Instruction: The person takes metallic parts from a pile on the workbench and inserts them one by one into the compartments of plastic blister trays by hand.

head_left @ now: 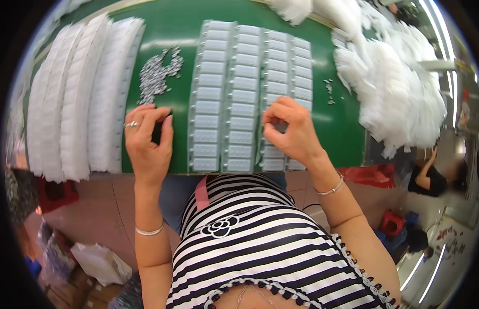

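Several small grey metal pieces [156, 77] lie in a loose pile on the green table. My left hand [148, 144] is at the near edge of this pile, its fingers bent and a gap between thumb and forefinger. Long strips of pale, translucent rectangular plastic parts [206, 108] lie side by side in front of me. Over the right-hand strips [275, 64], my right hand [293, 129] is closed in a pinch at the side of one strip. Whatever is between its fingertips is too small or hidden to make out.
White stacked strips [77, 98] stand on the table's left side. A heap of white plastic strips [394, 82] covers the right. A few loose metal pieces [329, 91] lie near it. Below the table edge are a red stool [56, 193] and a white bag [101, 262]. Another person [432, 175] sits at far right.
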`<state>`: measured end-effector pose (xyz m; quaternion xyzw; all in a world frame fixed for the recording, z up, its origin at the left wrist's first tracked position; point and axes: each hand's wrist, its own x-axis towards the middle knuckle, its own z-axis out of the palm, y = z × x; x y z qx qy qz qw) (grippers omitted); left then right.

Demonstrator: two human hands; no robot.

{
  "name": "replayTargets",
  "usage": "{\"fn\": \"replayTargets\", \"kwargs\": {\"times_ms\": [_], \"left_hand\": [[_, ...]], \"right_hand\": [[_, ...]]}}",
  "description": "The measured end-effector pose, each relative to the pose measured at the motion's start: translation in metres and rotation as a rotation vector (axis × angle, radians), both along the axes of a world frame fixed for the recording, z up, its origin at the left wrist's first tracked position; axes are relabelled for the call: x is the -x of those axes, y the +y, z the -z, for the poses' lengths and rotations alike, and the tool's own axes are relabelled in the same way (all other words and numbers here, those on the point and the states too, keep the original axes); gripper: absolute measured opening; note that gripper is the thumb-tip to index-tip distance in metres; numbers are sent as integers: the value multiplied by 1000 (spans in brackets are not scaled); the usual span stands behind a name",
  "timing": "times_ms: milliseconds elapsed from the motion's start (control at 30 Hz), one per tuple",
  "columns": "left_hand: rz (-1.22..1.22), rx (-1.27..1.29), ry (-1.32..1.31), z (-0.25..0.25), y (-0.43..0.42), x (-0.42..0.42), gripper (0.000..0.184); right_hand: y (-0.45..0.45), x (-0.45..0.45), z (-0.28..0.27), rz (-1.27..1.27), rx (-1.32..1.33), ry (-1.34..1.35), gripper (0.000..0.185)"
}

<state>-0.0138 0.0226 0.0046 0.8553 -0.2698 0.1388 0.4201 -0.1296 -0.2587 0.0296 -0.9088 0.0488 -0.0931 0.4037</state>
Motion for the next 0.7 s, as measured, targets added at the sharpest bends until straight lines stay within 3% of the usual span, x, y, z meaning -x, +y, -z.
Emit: {"fn": "replayTargets", "kwargs": {"times_ms": [233, 367, 467, 533, 567, 700], "left_hand": [[1, -14, -5, 4, 0, 1, 16], [4, -20, 32, 2, 1, 2, 15], [-4, -30, 25, 1, 0, 2, 15], [-13, -40, 24, 1, 0, 2, 15], [-14, -41, 24, 2, 0, 2, 15], [-10, -43, 30, 2, 0, 2, 15]], "right_hand": [[-10, 3, -8, -53, -42, -3, 12], [-38, 17, -18, 29, -224, -96, 14], [-78, 29, -14, 182, -194, -184, 20], [-99, 37, -17, 447, -365, -122, 12], [-105, 42, -15, 446, -366, -121, 12], [-122, 58, -8, 549, -2, 115, 5]]}}
